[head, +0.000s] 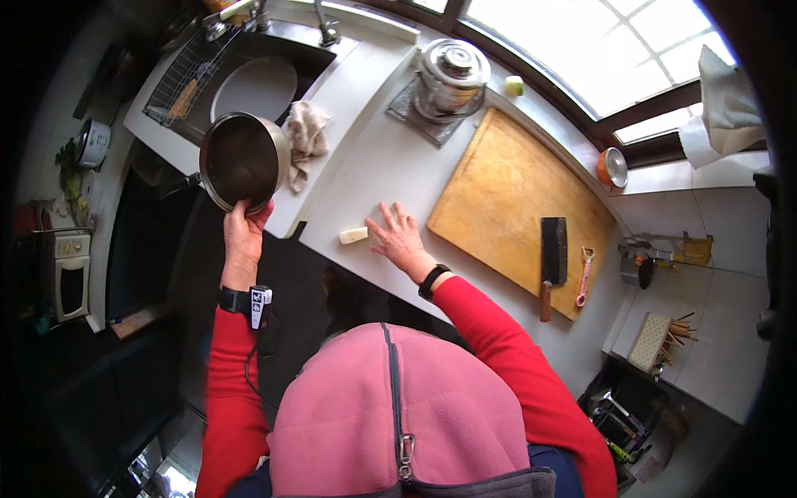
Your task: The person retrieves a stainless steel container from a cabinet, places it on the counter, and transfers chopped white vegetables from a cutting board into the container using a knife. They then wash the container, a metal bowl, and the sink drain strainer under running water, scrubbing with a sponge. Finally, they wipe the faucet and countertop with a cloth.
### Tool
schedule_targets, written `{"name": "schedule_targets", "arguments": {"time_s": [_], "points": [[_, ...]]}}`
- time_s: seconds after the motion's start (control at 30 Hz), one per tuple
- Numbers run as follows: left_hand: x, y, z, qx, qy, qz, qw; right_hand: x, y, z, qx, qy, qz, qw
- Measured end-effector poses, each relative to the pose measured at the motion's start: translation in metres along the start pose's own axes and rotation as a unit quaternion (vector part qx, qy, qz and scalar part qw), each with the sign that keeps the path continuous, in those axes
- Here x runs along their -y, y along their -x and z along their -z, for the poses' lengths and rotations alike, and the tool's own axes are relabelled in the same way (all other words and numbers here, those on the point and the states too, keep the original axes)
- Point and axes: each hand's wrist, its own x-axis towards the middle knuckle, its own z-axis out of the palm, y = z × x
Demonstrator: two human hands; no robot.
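Observation:
My left hand [245, 233] grips the near rim of a metal saucepan [243, 162]. The pan is held in the air with its dark inside facing me, between the sink and the counter's front edge. Its black handle [180, 185] points left. Fingers spread, my right hand [398, 239] is over the white counter [380, 168] and holds nothing. Just left of its fingertips lies a short pale block [353, 235], perhaps a piece of peeled vegetable. Whether the fingers touch the counter, I cannot tell.
On the right, a wooden cutting board [498, 193] carries a cleaver [553, 255] and a pink peeler [585, 277]. A lidded metal pot [453, 78] stands behind on a dark mat. A crumpled cloth [306, 143] lies beside the sink [311, 59], which holds a large white basin [258, 84].

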Motion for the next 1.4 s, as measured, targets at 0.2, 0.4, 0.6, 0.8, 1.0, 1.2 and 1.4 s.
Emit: {"name": "schedule_targets", "arguments": {"time_s": [0.2, 0.4, 0.6, 0.8, 1.0, 1.2, 1.4], "points": [[-0.035, 0.002, 0.099, -0.026, 0.042, 0.03, 0.998, 0.068, -0.026, -0.01, -0.075, -0.071, -0.067, 0.992], [-0.08, -0.009, 0.183, -0.055, -0.01, 0.009, 0.998, 0.107, -0.035, -0.03, -0.045, -0.022, -0.028, 0.998], [-0.127, -0.022, 0.222, -0.033, -0.014, -0.005, 0.999, -0.012, -0.077, 0.008, -0.162, -0.172, -0.189, 0.953], [-0.146, -0.052, 0.214, -0.046, 0.001, -0.016, 0.999, -0.089, -0.138, 0.11, -0.11, -0.495, -0.35, 0.787], [-0.171, -0.068, 0.175, -0.064, 0.01, 0.007, 0.998, -0.096, -0.22, 0.04, -0.194, -0.603, -0.408, 0.657], [-0.203, -0.088, 0.16, -0.113, -0.016, 0.007, 0.993, -0.113, -0.269, 0.0, -0.404, -0.165, -0.329, 0.837], [-0.233, -0.113, 0.153, -0.084, -0.01, -0.053, 0.995, -0.1, -0.273, -0.01, -0.294, -0.206, -0.356, 0.863]]}}
